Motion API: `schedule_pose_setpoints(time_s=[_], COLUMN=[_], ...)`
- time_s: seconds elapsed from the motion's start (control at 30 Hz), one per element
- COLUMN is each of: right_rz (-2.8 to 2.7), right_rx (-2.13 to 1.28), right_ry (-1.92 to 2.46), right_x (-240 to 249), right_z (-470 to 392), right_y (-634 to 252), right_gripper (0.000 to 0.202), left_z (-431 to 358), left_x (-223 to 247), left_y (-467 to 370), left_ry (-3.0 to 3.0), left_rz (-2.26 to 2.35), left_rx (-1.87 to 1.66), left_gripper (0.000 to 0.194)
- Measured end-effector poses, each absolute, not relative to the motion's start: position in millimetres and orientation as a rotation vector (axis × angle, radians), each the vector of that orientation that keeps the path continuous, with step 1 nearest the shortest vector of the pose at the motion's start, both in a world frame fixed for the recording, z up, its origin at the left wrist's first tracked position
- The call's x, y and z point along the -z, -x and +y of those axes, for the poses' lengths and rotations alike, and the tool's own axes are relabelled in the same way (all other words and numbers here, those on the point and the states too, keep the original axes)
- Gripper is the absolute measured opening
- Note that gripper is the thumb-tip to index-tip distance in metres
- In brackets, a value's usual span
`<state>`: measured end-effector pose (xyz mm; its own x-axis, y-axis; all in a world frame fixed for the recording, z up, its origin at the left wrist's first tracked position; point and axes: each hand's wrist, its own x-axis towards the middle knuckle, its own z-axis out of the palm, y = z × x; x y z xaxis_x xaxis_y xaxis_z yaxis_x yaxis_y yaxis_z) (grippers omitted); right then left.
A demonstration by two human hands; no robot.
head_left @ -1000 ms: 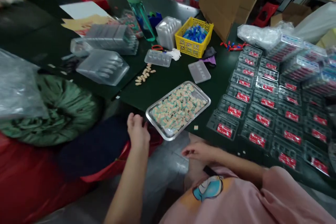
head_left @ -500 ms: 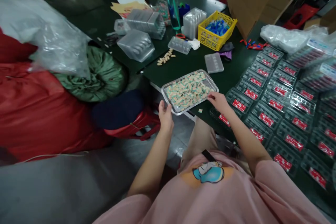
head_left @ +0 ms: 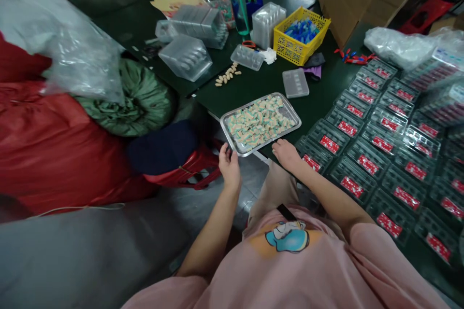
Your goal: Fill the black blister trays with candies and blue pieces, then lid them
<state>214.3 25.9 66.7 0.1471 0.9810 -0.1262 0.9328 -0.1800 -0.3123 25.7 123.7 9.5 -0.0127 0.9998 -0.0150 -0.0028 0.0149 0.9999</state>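
Now rests the right hand at the near edge of the dark table, just beside the tray, instead of up at the tray's near rim as half a second ago. Covers with it the spot taken in both earlier frames by a loose piece in plain sight. Bends the right fingers downward and close together, with the tips partly hidden; cannot tell about a pinch on that piece. Keeps the left hand at the tray's near left corner, much as half a second ago; a second ago, held it farther out, apart from the tray. Curls the left fingers loosely upward, with a gap to the thumb; cannot tell about a firm grip on the rim. Leaves the tray aslant on the table, jutting past the edge at the near left corner and heaped with small beige and green pieces. Shows little change beyond: pale pegs behind the tray, a yellow basket farther back, rows of clear packs to the right.
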Motion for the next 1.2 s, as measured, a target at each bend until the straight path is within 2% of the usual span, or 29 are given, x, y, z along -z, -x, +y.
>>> schedule_pose_setpoints(time_s=[0.2, 0.33, 0.5, 0.7, 0.9, 1.2], right_rz=[-1.622, -1.305, -1.552, -1.791, -1.818, -1.944], right_rx=[-0.535, -0.415, -0.570, -0.696, -0.683, -0.545], right_ry=[2.069, 2.049, 2.027, 2.029, 2.070, 2.037], right_x=[-66, -77, -84, -71, -63, -67], right_z=[26, 37, 60, 79, 86, 87], right_y=[-251, -312, -358, -370, -377, -376], right_gripper=[0.011, 0.009, 0.009, 0.007, 0.027, 0.017], left_z=[127, 130, 141, 142, 133, 129], left_x=[-32, -67, -95, -90, -75, -75], left_y=[-30, -52, -101, -122, -108, -109], left_ry=[-1.488, -1.923, -2.143, -2.116, -2.107, -2.074], left_rz=[1.178, 0.941, 0.634, 0.598, 0.657, 0.657], left_rx=[-1.236, -1.173, -1.020, -1.048, -1.053, -1.013], left_gripper=[0.043, 0.031, 0.025, 0.026, 0.025, 0.026])
